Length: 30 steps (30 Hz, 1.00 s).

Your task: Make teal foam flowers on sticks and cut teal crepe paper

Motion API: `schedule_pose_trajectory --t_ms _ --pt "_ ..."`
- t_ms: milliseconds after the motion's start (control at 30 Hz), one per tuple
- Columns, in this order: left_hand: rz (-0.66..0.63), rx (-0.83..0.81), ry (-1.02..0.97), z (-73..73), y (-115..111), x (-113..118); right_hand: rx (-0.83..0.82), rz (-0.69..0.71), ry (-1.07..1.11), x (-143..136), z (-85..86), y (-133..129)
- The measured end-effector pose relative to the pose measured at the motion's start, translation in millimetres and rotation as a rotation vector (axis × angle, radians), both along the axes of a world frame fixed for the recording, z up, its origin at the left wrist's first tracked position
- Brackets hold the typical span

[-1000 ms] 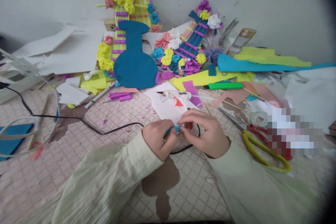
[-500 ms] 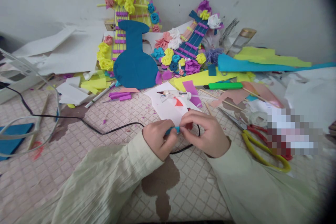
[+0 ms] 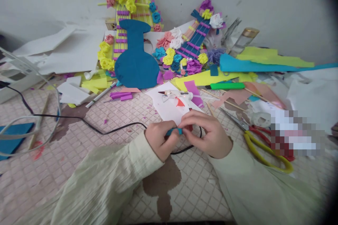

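Observation:
Between my two hands is a small rolled piece of blue paper (image 3: 176, 131), mostly covered by my fingers. My left hand (image 3: 161, 139) is closed on its left part, thumb in front. The fingertips of my right hand (image 3: 207, 133) pinch its right end. Just beyond my hands a white glue gun (image 3: 182, 95) with a dark tip and a red trigger lies on a sheet of white paper (image 3: 165, 107). Its black cord (image 3: 102, 133) runs off to the left and loops under my hands.
A blue guitar-shaped cutout (image 3: 137, 65) leans against guitars decorated with paper flowers (image 3: 107, 64). To the right lie yellow-handled scissors (image 3: 264, 156), red-handled scissors (image 3: 260, 133), a green utility knife (image 3: 228, 86) and thin sticks. Purple paper rolls (image 3: 123, 96) lie left of centre.
The fingers of my right hand have shifted slightly on the end of the blue paper roll. Both hands stay in nearly the same place.

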<state>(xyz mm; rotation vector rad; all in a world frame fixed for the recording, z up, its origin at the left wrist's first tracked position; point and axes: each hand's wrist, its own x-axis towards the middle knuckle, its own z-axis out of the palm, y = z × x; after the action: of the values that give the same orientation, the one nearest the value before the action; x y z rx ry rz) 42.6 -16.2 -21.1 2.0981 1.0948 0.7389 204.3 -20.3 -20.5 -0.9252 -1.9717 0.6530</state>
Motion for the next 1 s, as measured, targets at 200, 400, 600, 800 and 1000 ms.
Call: schedule_pose_trajectory --t_ms 200,400,600,800,1000 --pt "0.013 -0.102 -0.062 1.4 0.9 -0.2 -0.005 -0.033 0.007 0.1 2.9 0.6" --pt "0.013 -0.143 -0.073 2.4 1.2 -0.1 0.052 -0.066 -0.002 -0.7 1.8 -0.5" --pt "0.008 -0.119 -0.056 3.1 1.0 -0.2 0.073 -0.041 -0.005 -0.4 0.3 -1.4" --pt "0.003 -0.089 -0.058 2.0 0.9 -0.8 0.033 -0.056 -0.007 -0.1 2.3 -1.2" --pt "0.011 -0.061 -0.037 2.2 0.3 -0.4 0.022 -0.049 0.003 -0.3 2.3 -0.2"
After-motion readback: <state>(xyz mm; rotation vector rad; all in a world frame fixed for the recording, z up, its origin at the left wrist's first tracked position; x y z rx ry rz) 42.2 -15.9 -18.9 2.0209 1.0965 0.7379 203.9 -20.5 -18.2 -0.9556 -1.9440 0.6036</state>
